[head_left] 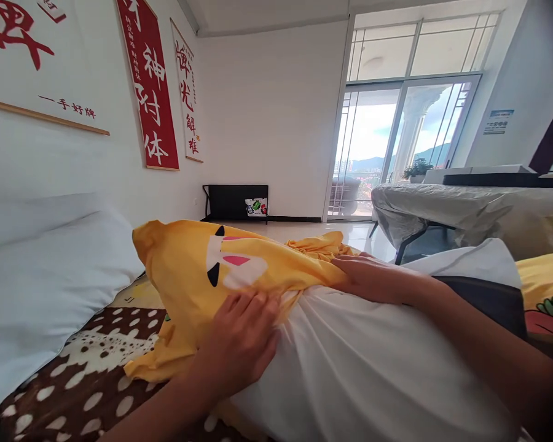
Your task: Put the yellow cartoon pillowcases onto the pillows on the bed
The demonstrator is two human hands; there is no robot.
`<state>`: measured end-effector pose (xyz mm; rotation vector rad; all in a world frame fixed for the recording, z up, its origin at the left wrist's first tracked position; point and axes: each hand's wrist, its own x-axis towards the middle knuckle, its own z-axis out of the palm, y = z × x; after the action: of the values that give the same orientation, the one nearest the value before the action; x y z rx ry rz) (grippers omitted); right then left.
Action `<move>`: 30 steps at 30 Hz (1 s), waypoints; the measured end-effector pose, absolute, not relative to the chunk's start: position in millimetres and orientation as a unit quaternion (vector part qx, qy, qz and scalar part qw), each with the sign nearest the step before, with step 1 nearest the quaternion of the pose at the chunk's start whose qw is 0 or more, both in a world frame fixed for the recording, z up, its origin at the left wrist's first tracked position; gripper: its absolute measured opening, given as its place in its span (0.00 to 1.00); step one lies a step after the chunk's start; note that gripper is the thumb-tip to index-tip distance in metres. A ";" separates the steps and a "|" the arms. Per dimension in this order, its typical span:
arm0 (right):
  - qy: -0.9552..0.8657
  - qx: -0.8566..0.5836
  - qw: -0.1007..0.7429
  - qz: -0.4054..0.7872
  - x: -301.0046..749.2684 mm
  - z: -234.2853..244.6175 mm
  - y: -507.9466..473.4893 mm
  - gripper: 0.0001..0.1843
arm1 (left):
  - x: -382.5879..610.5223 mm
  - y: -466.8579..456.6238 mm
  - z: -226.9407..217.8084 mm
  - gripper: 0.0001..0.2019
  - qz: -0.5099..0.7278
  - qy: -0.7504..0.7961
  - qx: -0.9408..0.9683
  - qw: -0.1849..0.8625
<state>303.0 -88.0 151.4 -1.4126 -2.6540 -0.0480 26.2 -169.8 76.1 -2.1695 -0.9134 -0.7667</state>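
White pillow [350, 368] is lying beneath left hand [242, 341] pinching yellow pillowcase [184, 270]; grip of right hand [373, 277] unclear; bunched cloth could slip.

One view only, head-worn. Sits low over the bed [74, 393], very near the yellow pillowcase [188, 270] and white pillow [359, 368], which fill the lower frame. Faces forward across the room, tipped only slightly down: far wall [271, 110] and glass balcony door [396, 147] straight ahead, scroll-hung wall [96, 166] along the left edge. Wide lens; straight lines bow toward the edges. Far wall's floor line sits about mid-height.
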 end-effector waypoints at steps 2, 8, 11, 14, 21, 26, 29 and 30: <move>-0.878 -0.474 0.072 0.003 308.8 153.6 -96.2 0.27 | 42.1 -165.1 68.1 0.12 -0.244 -0.403 -0.826 0.308; -0.889 -0.455 0.044 0.015 325.8 151.8 -129.3 0.46 | 56.0 -152.2 59.9 0.11 -0.245 -0.425 -0.809 0.325; -0.907 -0.420 0.034 -0.019 314.3 135.7 -131.4 0.56 | 67.0 -151.7 74.2 0.08 -0.275 -0.475 -0.790 0.273; -0.895 -0.443 0.017 -0.053 296.9 119.6 -125.6 0.52 | 73.2 -146.3 95.2 0.02 -0.268 -0.514 -0.807 0.111; -0.886 -0.439 0.043 -0.140 282.7 100.9 -106.7 0.48 | 77.9 -119.8 108.8 0.03 -0.219 -0.497 -0.839 -0.001; -0.861 -0.466 0.086 -0.183 276.8 81.4 -91.7 0.43 | 103.4 -114.5 88.0 0.13 -0.217 -0.465 -0.824 0.240; -0.827 -0.517 0.107 -0.196 277.9 69.1 -80.5 0.38 | 110.0 -115.8 63.1 0.16 -0.213 -0.370 -0.844 0.326; -0.817 -0.532 0.109 -0.193 279.1 65.3 -76.8 0.36 | 109.3 -116.1 53.3 0.15 -0.201 -0.356 -0.849 0.334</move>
<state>279.1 -76.8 65.3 -1.5643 -2.4040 -0.5685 109.3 -116.1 53.3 -2.2162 -0.9294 -0.5257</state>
